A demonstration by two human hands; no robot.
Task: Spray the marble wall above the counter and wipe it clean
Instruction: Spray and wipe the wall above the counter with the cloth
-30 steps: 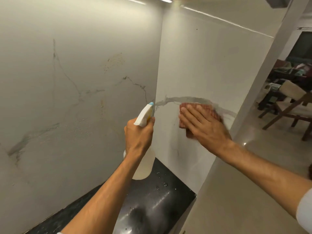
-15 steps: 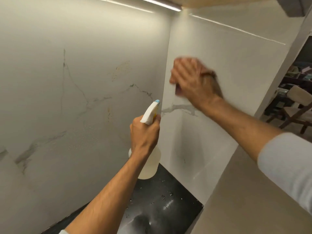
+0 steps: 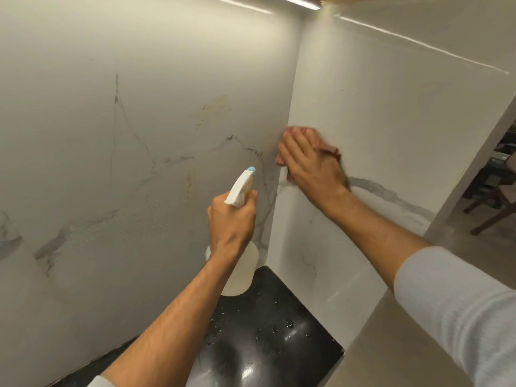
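Observation:
White marble wall (image 3: 145,113) with grey veins meets a side marble panel (image 3: 391,113) in a corner. My left hand (image 3: 231,219) grips a spray bottle (image 3: 241,188) with a white trigger head and blue nozzle tip, pointed at the corner; its pale body hangs below my hand. My right hand (image 3: 310,157) presses a reddish-brown cloth (image 3: 329,148) flat against the side panel, right by the corner seam. The cloth is mostly hidden under my fingers. Spray droplets and yellowish stains (image 3: 212,110) show on the left wall.
A black glossy counter (image 3: 268,331) with water drops lies below the corner. A light strip (image 3: 301,2) runs under the cabinet above. Beyond the panel's edge on the right stand wooden chairs (image 3: 497,213).
My right hand with the cloth swept up the side panel, then came down and left into the corner. The left hand and bottle stayed nearly still.

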